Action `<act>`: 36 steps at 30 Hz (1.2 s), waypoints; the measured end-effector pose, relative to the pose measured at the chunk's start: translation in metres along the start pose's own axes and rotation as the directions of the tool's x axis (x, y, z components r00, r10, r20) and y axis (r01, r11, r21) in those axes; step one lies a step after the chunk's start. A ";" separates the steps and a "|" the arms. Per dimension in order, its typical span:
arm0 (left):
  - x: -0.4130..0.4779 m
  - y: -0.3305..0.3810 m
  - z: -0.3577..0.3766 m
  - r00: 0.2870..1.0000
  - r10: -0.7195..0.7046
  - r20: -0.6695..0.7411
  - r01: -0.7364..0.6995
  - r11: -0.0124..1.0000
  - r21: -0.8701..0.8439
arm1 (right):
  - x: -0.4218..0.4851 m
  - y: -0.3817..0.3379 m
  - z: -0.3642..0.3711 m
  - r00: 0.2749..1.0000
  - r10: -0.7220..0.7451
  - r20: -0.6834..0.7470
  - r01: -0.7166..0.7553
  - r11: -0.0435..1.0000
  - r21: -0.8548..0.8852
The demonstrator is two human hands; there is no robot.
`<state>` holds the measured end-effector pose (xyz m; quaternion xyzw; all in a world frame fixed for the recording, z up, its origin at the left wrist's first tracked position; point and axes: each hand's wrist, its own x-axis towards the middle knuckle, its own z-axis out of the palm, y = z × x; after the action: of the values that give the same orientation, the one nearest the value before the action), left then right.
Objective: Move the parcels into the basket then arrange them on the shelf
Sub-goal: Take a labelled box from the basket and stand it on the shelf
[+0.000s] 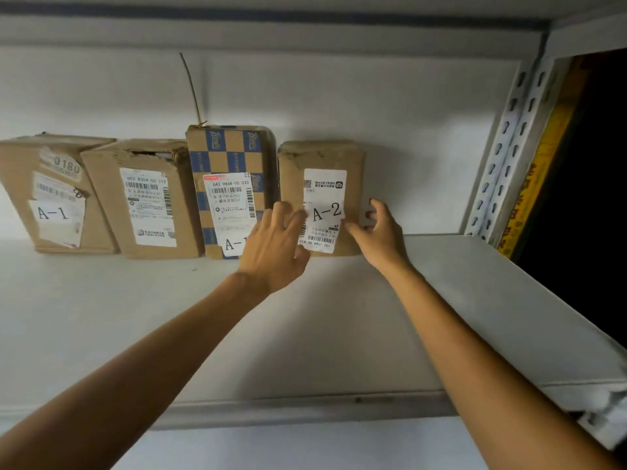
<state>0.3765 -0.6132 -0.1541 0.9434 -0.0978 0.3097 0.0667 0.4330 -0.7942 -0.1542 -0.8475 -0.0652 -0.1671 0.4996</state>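
Well to the left of the left hand (271,245), the A-1 parcel (57,195) and the torn parcel (146,198) lean together against the back wall (373,96). A nudge passed down the row would likely shift or tip them. The checkered parcel (230,154) stands just beside the left hand, whose wrist crosses its lower corner, so a careless withdrawal may drag it forward. That hand is spread, its fingers nearly straight and its fingertips resting on the left edge of the A-2 parcel (322,157), which stands upright on the shelf between both hands. The right hand (376,228) pinches the parcel's right edge, thumb on the front and fingers curled round the side. The crooked A-2 label (326,212) could peel under the fingers, and the parcel might topple forward if it is let go before it rests against the wall. The shelf board (101,317) under both forearms is smooth pale metal, so boxes probably slide easily. To the right of the right hand rises a slotted upright (509,147), then a yellow banner (546,164) and darkness. An upper shelf (271,32) lies overhead. No basket is in view.
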 end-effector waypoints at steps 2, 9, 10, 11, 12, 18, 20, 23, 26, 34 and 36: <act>0.001 0.004 -0.004 0.998 0.061 0.031 -0.060 0.998 -0.031 | -0.014 -0.004 -0.009 1.000 0.015 -0.006 -0.015 0.999 -0.036; 0.000 0.023 -0.004 0.937 0.274 0.215 -0.170 0.898 -0.407 | -0.091 -0.010 -0.046 0.995 0.045 -0.086 -0.064 0.969 -0.240; 0.000 0.025 -0.004 0.918 0.308 0.250 -0.165 0.870 -0.465 | -0.107 -0.010 -0.051 0.990 0.070 -0.125 -0.101 0.958 -0.269; -0.002 0.029 -0.005 0.893 0.351 0.281 -0.170 0.842 -0.512 | -0.125 -0.010 -0.056 0.983 0.089 -0.160 -0.134 0.945 -0.298; -0.004 0.035 -0.007 0.863 0.400 0.309 -0.185 0.819 -0.542 | -0.144 -0.010 -0.062 0.975 0.107 -0.194 -0.166 0.933 -0.320; -0.050 0.109 -0.030 0.612 0.718 0.332 -0.417 0.649 -0.637 | -0.262 -0.018 -0.101 0.852 0.283 -0.441 -0.412 0.882 -0.230; -0.074 0.144 -0.041 0.546 0.774 0.320 -0.440 0.590 -0.677 | -0.303 -0.020 -0.118 0.792 0.346 -0.503 -0.496 0.845 -0.200; -0.116 0.189 -0.057 0.466 0.842 0.271 -0.441 0.487 -0.754 | -0.369 -0.023 -0.142 0.705 0.397 -0.587 -0.592 0.785 -0.180; -0.158 0.228 -0.065 0.333 0.913 0.237 -0.454 0.376 -0.808 | -0.438 -0.025 -0.152 0.600 0.473 -0.646 -0.677 0.730 -0.094; -0.324 0.318 -0.092 -0.029 0.986 0.162 -0.383 0.138 -0.914 | -0.646 -0.026 -0.150 0.373 0.598 -0.709 -0.806 0.588 0.072; -0.366 0.333 -0.101 -0.088 0.986 0.144 -0.385 0.100 -0.918 | -0.693 -0.027 -0.149 0.311 0.638 -0.704 -0.836 0.536 0.117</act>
<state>-0.0448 -0.8654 -0.2699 0.6154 -0.7405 -0.2379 0.1282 -0.2549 -0.8713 -0.3072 -0.7139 0.5433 -0.2185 0.3840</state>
